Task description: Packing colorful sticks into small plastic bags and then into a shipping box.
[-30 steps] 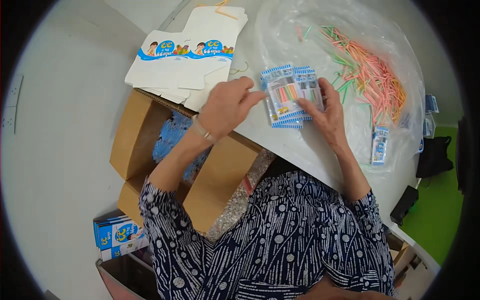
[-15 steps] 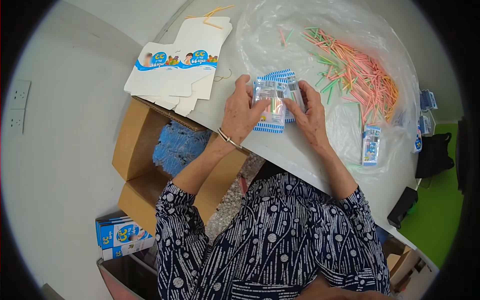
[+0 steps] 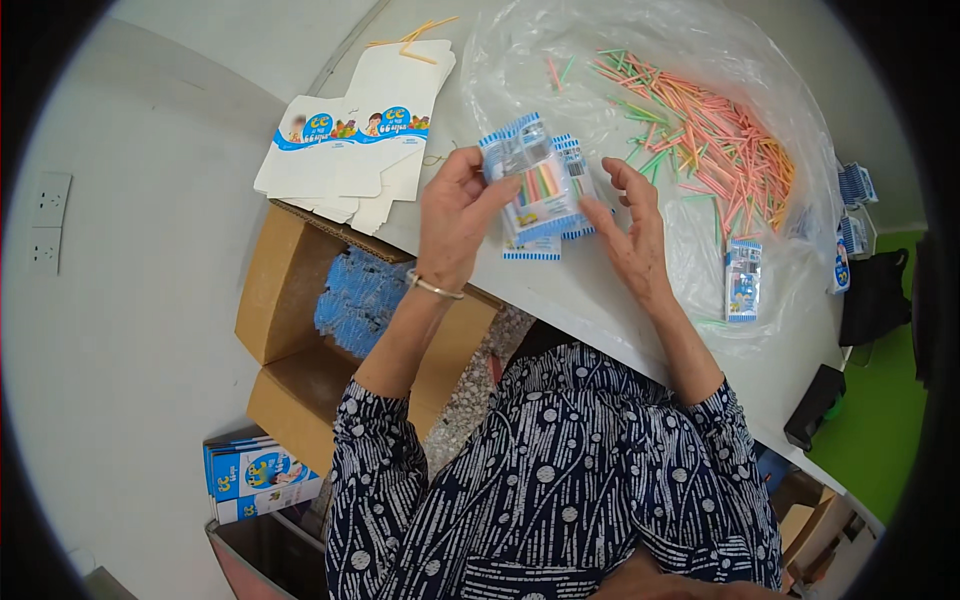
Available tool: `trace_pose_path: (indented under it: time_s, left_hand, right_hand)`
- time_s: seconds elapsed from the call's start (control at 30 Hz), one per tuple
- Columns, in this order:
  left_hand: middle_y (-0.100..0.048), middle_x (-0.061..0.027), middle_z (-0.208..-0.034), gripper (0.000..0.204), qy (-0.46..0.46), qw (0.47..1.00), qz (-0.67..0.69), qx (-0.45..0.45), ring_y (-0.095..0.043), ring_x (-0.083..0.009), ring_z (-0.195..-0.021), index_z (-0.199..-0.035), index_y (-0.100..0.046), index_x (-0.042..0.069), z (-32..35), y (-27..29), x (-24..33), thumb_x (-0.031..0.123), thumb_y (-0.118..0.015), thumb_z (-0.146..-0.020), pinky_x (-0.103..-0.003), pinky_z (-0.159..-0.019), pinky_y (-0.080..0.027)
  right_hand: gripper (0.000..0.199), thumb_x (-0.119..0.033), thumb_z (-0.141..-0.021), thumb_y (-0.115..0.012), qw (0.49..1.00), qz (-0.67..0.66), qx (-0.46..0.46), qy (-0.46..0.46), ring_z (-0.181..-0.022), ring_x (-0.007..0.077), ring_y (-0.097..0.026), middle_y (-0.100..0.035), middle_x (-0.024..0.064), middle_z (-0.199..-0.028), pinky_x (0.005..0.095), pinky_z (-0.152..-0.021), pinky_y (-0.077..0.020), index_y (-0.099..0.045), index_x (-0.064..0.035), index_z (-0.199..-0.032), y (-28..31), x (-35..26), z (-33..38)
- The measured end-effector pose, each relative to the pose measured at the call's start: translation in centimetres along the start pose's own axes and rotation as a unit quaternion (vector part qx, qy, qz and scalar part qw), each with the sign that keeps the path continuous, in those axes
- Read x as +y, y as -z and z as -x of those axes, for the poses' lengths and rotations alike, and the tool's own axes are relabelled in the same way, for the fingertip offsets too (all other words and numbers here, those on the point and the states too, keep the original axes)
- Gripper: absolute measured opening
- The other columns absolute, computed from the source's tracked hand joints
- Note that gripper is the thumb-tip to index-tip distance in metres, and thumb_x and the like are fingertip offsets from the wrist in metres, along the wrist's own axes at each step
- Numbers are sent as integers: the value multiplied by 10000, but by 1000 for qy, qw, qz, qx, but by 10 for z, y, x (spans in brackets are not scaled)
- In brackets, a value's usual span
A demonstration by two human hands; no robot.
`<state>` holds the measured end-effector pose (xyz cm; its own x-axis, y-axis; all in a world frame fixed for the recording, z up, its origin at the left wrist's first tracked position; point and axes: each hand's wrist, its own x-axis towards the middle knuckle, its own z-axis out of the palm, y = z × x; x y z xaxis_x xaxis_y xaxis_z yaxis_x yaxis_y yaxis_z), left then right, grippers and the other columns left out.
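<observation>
My left hand [image 3: 452, 215] pinches a small clear packet [image 3: 540, 182] with blue-and-white striped ends, thumb on its upper face. Coloured sticks in pink, green and orange show through the packet's film. Under it, more packets of the same kind [image 3: 573, 158] lie overlapping on the table, partly hidden. To their right is my right hand [image 3: 638, 245], with fingers apart and curved. Its thumb tip comes close to the packets' right edge; whether it touches them I cannot tell.
Loose pink, green and orange sticks [image 3: 725, 150] lie on a clear plastic sheet [image 3: 520, 60], with one filled packet [image 3: 743, 282] nearby. Flat white printed cartons [image 3: 345, 165] are stacked at the left. Below the table edge stands a cardboard box [image 3: 268, 290] holding blue packets [image 3: 358, 300].
My left hand has lifted the top packet up and left, tilting it off the ones below. My right hand has come away from that packet, its fingers opening.
</observation>
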<state>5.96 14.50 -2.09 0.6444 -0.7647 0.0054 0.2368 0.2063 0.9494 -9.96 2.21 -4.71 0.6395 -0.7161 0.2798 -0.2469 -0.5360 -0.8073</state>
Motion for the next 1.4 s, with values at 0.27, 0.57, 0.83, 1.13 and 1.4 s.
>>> trace_pose_path:
  time_s: [0.27, 0.57, 0.83, 1.13, 1.4]
  left_hand:
    - [-626, -72, -890, 245, 3, 999, -45, -24, -602, -89, -779, -1027, -512, -65, -11, -6, -30, -20, -643, -825, -215, -642, -507]
    - [-602, -90, -774, 196, -205, 872, -443, 20, -600, -183, -676, -931, -557, 0, 5, 18, -53, 55, -669, -781, -295, -610, -486]
    - [-567, -27, -726, 147, -41, 989, -130, 53, -535, -82, -636, -925, -532, -2, 9, -1, -36, 40, -635, -830, -231, -555, -438]
    - [-535, -13, -676, 119, -94, 965, -217, 109, -481, -62, -573, -889, -506, 3, -21, -3, -80, 33, -614, -848, -248, -479, -404]
    - [-561, -33, -713, 144, -100, 981, -122, 110, -536, -91, -632, -984, -503, -15, -15, -8, -81, 30, -585, -874, -266, -557, -458]
  right_hand:
    - [471, -296, -901, -609, 977, -159, -40, -137, -1096, 315, -511, -524, 219, -1190, 379, -942, -414, -507, 31, -1226, -3, 5, -4]
    - [476, -221, -839, -675, 997, 44, -52, 32, -1128, 285, -488, -500, 177, -1268, 354, -972, -395, -513, 1, -1227, -9, 9, 7]
    - [469, -266, -865, -653, 998, -20, -40, -48, -976, 222, -548, -563, 144, -1098, 313, -863, -448, -510, -3, -1227, -6, 19, 1]
    - [669, -376, -803, -716, 969, -32, -152, -194, -865, 181, -597, -607, 145, -945, 282, -737, -492, -488, 127, -1182, -6, -7, -37]
    - [726, -333, -746, -767, 974, -78, -138, -164, -921, 190, -596, -591, 158, -1043, 290, -762, -497, -445, 114, -1219, -18, -7, -41]
